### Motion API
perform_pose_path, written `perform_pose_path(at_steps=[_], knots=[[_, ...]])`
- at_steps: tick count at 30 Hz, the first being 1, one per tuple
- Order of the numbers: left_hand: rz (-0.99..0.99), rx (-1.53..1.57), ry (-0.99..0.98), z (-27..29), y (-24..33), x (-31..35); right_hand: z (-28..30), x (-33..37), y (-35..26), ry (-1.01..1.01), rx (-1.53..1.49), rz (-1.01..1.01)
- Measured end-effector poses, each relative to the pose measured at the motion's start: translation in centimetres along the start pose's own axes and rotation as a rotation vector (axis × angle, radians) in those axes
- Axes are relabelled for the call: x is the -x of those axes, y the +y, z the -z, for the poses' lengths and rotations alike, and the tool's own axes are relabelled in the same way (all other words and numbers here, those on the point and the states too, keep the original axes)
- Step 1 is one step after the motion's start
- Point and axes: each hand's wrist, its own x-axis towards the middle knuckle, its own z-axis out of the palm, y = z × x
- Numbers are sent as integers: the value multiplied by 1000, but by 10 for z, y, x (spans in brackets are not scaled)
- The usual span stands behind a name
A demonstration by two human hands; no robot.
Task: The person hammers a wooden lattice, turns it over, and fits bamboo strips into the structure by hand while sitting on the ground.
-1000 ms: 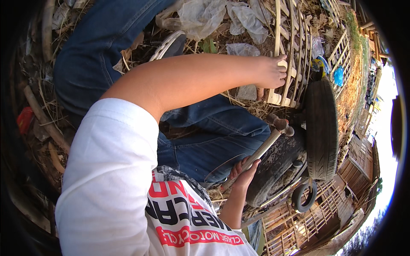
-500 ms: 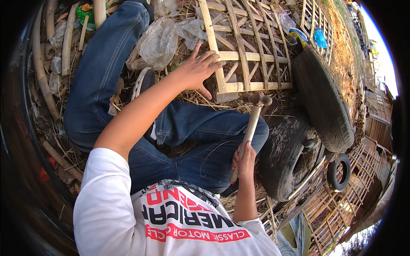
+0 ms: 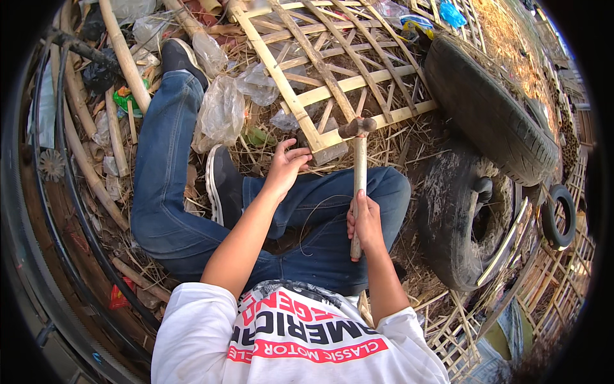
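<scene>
My right hand (image 3: pixel 364 221) is wrapped round the pale wooden handle of a hammer (image 3: pixel 360 169). The hammer stands nearly upright in the picture, its dark metal head over the near slat of a bamboo lattice panel (image 3: pixel 307 96). Beside the panel's near left corner is my left hand (image 3: pixel 286 168), its fingers slightly bent and apart, the tips at or very close to the corner. Whether they touch it is unclear, and the thumb is mostly hidden. Under that corner lies a greyish block (image 3: pixel 332 153). The panel is made of crossed, split slats.
Two worn tyres, one leaning (image 3: pixel 489 109) and one lying (image 3: pixel 457 217), flank the panel on the right, with a small tyre (image 3: pixel 558 217) beyond. Clear plastic bags (image 3: pixel 220 112) and bamboo poles (image 3: pixel 125 57) lie left. My bent legs (image 3: pixel 169 166) surround the working spot.
My left hand has drawn back from the panel's side slat to its near corner, its fingers less spread. The hammer has turned more upright, its head now over the near slat. The view has shifted.
</scene>
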Motion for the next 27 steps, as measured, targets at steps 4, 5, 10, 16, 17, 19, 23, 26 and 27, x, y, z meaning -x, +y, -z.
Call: perform_pose_path(at_steps=[4,5,10,16,17,19,23,26,27], knots=[[9,137,79,-9,3,4,4,-3,4,-11,-119,-5],[11,129,86,-12,4,4,4,-4,4,-12,-153,-3],[-5,300,94,-16,1,6,9,-5,6,-25,-240,6],[68,285,91,-18,2,-1,8,-4,6,-55,-201,33],[85,289,89,-20,3,-2,9,-4,5,-47,-214,25],[90,278,94,-20,6,-4,8,-2,1,-36,-242,14],[65,251,111,-17,2,-9,8,-3,0,-42,-266,6],[73,277,124,-14,0,-11,9,-3,1,-41,-274,4],[76,289,127,-14,2,-12,9,-3,1,-40,-275,6]])
